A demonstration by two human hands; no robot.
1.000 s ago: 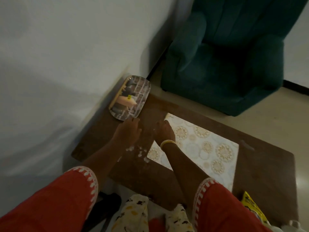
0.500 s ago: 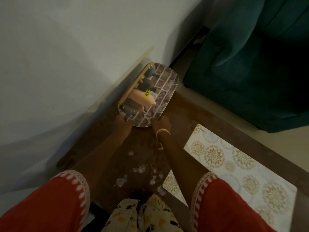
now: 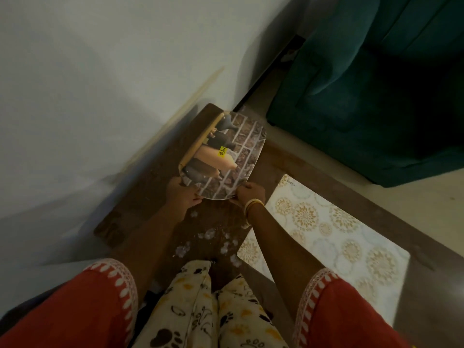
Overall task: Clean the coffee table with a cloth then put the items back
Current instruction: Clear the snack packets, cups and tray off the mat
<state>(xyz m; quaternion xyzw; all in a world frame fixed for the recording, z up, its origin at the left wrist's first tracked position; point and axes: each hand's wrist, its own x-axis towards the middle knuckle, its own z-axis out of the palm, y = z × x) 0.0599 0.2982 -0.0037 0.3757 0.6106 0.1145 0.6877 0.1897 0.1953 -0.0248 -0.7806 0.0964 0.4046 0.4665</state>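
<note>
A printed tray (image 3: 247, 146), showing bottles on a brick pattern with a yellow price sticker, sits at the far left corner of the dark wooden coffee table (image 3: 313, 172) beside the wall. My left hand (image 3: 182, 194) grips its near left edge. My right hand (image 3: 251, 192), with bangles on the wrist, grips its near right edge. Several small white scraps (image 3: 208, 234) lie scattered on the wood between my arms. A cream placemat (image 3: 339, 237) with gold medallions lies on the table to the right. No cloth is in view.
A teal armchair (image 3: 376, 84) stands on the pale floor beyond the table's far edge. The white wall (image 3: 100, 84) runs along the table's left side. My red sleeves and patterned trousers fill the bottom of the view.
Both hands have reached forward from the scraps near the placemat to the tray and taken hold of its near edge. The view has shifted left and closer to the tray.
</note>
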